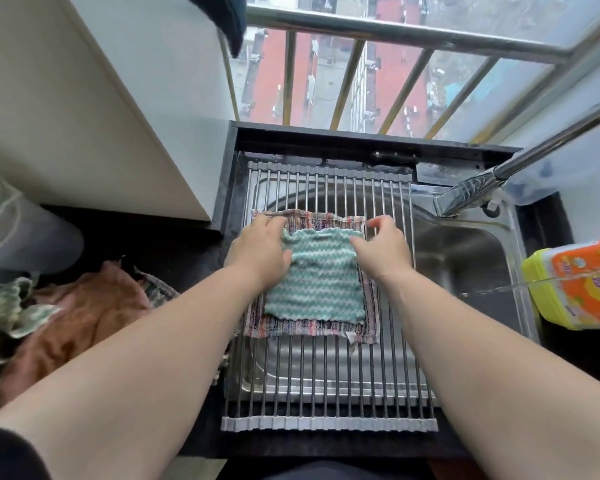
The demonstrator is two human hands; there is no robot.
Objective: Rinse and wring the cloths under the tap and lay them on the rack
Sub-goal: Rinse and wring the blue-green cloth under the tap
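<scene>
— Which step is this?
— Laying out. The stainless steel sink (465,258) has a roll-up rack of steel rods (326,386) across its left part. A striped multicoloured cloth (309,329) lies flat on the rack, towards the far side, and a smaller teal-and-white wavy cloth (319,278) sits on top of it.
— And the hands?
— The left hand (260,251) grips the teal cloth's far left corner with curled fingers. The right hand (381,251) pinches its far right corner. Spreading it flat, I'd say.
— What next?
— Let go, then reach left to the heap of brown and green cloths (77,306) on the dark counter. One of them goes right, under the long steel tap (534,157), for rinsing and wringing.
</scene>
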